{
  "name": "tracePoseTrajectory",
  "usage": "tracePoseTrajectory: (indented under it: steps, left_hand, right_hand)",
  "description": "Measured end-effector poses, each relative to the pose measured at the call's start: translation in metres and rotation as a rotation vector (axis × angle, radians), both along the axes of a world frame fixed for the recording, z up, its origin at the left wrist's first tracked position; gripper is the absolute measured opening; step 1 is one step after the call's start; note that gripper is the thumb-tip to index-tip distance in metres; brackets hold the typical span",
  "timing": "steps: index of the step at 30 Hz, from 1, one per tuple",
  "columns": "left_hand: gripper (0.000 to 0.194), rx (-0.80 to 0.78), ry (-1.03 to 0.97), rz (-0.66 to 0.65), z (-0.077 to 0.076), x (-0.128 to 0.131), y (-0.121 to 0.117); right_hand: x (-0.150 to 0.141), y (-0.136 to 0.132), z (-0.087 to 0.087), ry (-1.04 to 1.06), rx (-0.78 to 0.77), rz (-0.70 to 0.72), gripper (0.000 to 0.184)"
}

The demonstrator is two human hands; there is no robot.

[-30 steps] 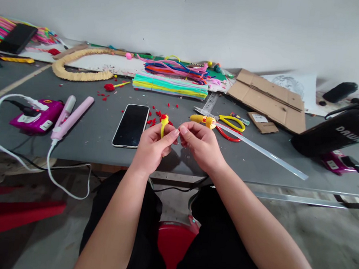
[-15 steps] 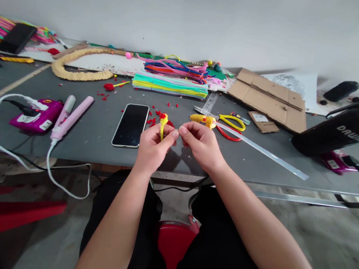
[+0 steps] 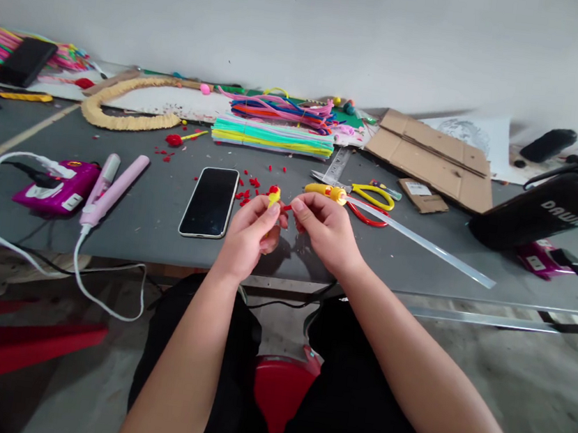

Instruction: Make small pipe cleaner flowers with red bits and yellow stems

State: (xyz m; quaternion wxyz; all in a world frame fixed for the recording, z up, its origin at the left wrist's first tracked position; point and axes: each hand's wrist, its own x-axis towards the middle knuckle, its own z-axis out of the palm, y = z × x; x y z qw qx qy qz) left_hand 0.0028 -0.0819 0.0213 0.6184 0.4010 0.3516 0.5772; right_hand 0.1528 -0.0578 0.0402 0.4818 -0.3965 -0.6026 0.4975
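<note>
My left hand (image 3: 248, 236) is closed on a small yellow pipe-cleaner flower with a red top (image 3: 274, 194), which pokes up above the thumb. Between thumb and forefinger, my right hand (image 3: 326, 232) pinches a small red piece (image 3: 286, 208), held close to the flower and the left fingertips. Whether that piece touches the flower I cannot tell. Red scraps (image 3: 251, 182) lie on the table just beyond my left hand. Behind my right hand is a yellow glue gun (image 3: 321, 190) with a long clear glue stick (image 3: 422, 243) sticking out of it.
A phone (image 3: 209, 201) lies left of my hands, a pink hair straightener (image 3: 121, 185) and purple power strip (image 3: 60, 192) farther left. Scissors (image 3: 378, 197) and cardboard (image 3: 433, 160) are at right, beside a black bottle (image 3: 548, 206). Pipe-cleaner bundles (image 3: 272, 137) lie at the back.
My left hand has turned, tipping the flower to the right and hiding most of its yellow stem. A red piece now shows between the fingertips of both hands.
</note>
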Motion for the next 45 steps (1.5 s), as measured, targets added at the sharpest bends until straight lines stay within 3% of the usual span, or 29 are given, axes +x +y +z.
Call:
tracePoseTrajectory:
  steps: [21, 28, 45]
  left_hand:
    - [0.028, 0.094, 0.069, 0.068, -0.008, -0.001, 0.001]
    - [0.037, -0.008, -0.039, -0.052, 0.003, -0.001, -0.001]
    - [0.037, 0.083, 0.181, 0.137, 0.002, 0.001, 0.001]
  right_hand:
    - [-0.004, -0.002, -0.004, 0.175, -0.178, 0.200, 0.037]
    - [0.003, 0.002, 0.000, 0.157, -0.106, 0.156, 0.036]
    - [0.008, 0.003, 0.002, 0.130, -0.022, 0.023, 0.032]
